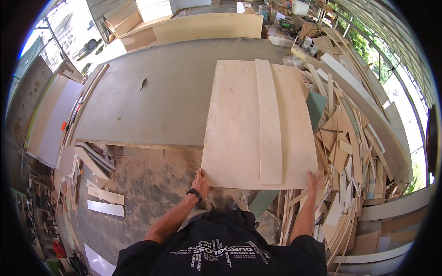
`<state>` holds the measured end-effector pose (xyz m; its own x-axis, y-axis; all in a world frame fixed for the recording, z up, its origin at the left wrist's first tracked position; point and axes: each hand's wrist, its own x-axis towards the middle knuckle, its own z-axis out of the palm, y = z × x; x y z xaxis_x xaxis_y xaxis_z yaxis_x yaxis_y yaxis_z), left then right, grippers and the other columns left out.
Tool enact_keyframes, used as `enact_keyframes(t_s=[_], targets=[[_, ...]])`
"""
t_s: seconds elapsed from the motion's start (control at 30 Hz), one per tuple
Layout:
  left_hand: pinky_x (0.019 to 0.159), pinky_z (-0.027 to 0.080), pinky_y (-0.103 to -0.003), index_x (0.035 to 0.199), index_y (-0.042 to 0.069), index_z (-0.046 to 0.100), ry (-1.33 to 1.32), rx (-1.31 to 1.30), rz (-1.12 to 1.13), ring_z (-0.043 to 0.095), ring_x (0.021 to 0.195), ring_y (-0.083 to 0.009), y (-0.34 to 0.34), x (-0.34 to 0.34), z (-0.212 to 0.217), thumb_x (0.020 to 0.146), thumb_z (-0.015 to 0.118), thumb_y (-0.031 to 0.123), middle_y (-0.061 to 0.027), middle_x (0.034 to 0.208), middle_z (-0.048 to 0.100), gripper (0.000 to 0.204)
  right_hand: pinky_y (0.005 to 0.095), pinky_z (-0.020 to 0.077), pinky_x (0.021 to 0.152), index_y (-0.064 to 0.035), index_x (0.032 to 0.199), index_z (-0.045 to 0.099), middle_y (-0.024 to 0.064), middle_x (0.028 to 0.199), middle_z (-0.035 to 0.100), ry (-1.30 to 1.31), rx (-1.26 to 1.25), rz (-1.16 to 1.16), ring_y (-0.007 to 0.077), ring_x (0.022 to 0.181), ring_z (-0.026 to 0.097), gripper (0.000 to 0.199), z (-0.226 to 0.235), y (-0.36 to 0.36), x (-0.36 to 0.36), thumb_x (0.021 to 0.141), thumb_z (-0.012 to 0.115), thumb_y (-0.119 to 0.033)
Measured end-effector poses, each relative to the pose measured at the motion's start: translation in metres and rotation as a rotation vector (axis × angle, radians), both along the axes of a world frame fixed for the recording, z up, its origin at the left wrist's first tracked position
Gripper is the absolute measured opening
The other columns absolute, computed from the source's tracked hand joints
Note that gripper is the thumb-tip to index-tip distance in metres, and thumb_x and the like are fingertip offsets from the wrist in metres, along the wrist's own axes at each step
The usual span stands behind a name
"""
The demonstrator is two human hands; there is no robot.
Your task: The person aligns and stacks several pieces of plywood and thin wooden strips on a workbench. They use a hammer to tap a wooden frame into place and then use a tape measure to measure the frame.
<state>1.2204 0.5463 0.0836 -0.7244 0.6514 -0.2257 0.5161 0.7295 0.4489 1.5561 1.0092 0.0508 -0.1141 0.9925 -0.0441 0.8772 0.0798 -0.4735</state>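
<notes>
A broad pale plywood sheet lies partly over the right end of the grey worktable, its near edge jutting out toward me. On top of it rests a narrow plywood strip, running lengthwise. My left hand, with a dark band at the wrist, is closed on the sheet's near left corner. At the near right corner my right hand grips the same sheet. Fingers of both hands are partly hidden at or under the edges.
The grey worktable stretches to the left. A large heap of wood offcuts crowds the right side. Long boards stand beyond the table. White and wooden pieces lie on the dusty floor at left. A green panel is below the sheet.
</notes>
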Motion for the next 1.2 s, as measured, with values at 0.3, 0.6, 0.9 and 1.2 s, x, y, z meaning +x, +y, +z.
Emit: enact_keyframes(t_s=[0.3,0.6,0.9,1.2], targets=[[0.102,0.047,-0.043,0.148,-0.018,0.014,-0.076,0.022,-0.057,0.049,0.122,-0.0443,-0.006,0.002,0.010,0.079,0.082,0.025,-0.0291,0.134,0.037,0.106,0.0441,0.0355,0.115,-0.0016,0.151,0.040,0.0222,0.150,0.046,0.157,-0.037,0.037,0.0351,0.140,0.044,0.088,-0.027,0.018,0.032,0.084,0.075,-0.047],[0.096,0.050,-0.041,0.145,-0.017,0.021,-0.054,0.019,-0.115,0.052,0.121,-0.0417,-0.019,-0.012,0.002,0.079,0.079,0.030,-0.0284,0.130,0.040,0.100,0.0397,0.0452,0.105,0.0025,0.141,0.052,0.0195,0.132,0.064,0.293,-0.046,0.021,0.0310,0.122,0.060,0.074,0.003,-0.001,0.006,0.080,0.081,-0.030],[0.101,0.050,-0.036,0.141,-0.020,0.030,0.101,-0.038,-0.202,0.049,0.125,-0.0366,-0.011,-0.005,-0.006,0.082,0.072,0.023,-0.0254,0.128,0.044,0.084,0.0385,0.0442,0.105,0.0010,0.140,0.054,0.0179,0.137,0.060,0.336,-0.006,0.080,0.0300,0.123,0.058,0.067,-0.008,0.018,0.019,0.082,0.079,-0.024],[0.102,0.049,-0.036,0.141,-0.018,0.033,0.132,-0.009,-0.196,0.046,0.125,-0.0364,-0.026,0.006,-0.009,0.085,0.062,0.009,-0.0242,0.130,0.046,0.069,0.0393,0.0430,0.107,0.0023,0.143,0.051,0.0183,0.138,0.057,0.528,-0.138,0.141,0.0284,0.125,0.055,0.069,-0.027,0.025,0.028,0.083,0.079,-0.014]])
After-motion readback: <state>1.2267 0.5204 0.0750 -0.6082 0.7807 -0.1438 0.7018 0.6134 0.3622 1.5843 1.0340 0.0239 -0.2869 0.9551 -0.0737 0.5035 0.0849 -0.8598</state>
